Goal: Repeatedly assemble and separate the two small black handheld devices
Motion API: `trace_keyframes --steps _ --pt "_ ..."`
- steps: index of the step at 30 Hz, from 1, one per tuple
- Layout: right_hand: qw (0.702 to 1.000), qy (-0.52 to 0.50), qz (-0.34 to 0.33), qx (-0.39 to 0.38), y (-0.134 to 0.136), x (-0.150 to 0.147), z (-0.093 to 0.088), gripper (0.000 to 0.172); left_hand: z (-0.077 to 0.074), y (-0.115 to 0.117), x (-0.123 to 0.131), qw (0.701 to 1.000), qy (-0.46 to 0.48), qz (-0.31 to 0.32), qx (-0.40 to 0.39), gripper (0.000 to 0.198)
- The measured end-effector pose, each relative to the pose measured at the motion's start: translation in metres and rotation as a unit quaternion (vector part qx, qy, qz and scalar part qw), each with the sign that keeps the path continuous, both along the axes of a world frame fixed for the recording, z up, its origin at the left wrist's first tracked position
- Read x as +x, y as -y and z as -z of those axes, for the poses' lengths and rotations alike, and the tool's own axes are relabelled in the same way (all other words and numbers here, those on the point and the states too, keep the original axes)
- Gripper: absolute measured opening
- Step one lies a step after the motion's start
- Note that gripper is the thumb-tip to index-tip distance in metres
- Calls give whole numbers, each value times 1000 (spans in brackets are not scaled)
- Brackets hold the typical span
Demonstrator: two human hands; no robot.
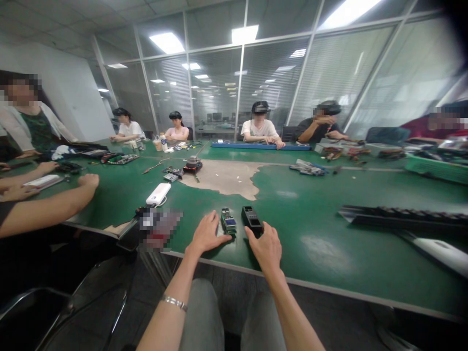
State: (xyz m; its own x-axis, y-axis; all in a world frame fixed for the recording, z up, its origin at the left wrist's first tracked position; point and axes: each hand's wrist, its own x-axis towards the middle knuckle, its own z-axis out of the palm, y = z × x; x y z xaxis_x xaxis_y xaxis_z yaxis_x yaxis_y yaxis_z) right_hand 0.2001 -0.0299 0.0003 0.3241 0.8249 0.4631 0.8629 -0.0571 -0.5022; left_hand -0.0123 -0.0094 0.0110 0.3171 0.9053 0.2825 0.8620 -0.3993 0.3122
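Observation:
A small green circuit board with a little dark-blue screen lies on the green table. My left hand rests just left of it, fingers spread, its thumb reaching the board's near edge. To the right sits a narrow black plastic casing with rectangular openings in its upper face. My right hand is around the near end of this casing, thumb on its left and fingers on its right. The casing's near end is partly hidden by that hand.
A white power bank with a cable lies ahead on the left. Brown torn paper covers mid-table, beside a black-and-orange device. Long black trays are at right. A co-worker's arms reach in at left; other people sit opposite.

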Motion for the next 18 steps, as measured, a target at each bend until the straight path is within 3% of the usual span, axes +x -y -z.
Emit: trace_keyframes --steps 5,9,18 --pt "1000 -9 -9 3 0 1 2 47 -1 1 0 1000 -5 -3 3 90" --pt "999 -36 -22 35 -1 3 -1 46 -1 1 -1 1000 -9 -2 5 86" --pt "985 -106 -89 104 8 -29 -32 45 0 2 -2 1000 5 2 8 83"
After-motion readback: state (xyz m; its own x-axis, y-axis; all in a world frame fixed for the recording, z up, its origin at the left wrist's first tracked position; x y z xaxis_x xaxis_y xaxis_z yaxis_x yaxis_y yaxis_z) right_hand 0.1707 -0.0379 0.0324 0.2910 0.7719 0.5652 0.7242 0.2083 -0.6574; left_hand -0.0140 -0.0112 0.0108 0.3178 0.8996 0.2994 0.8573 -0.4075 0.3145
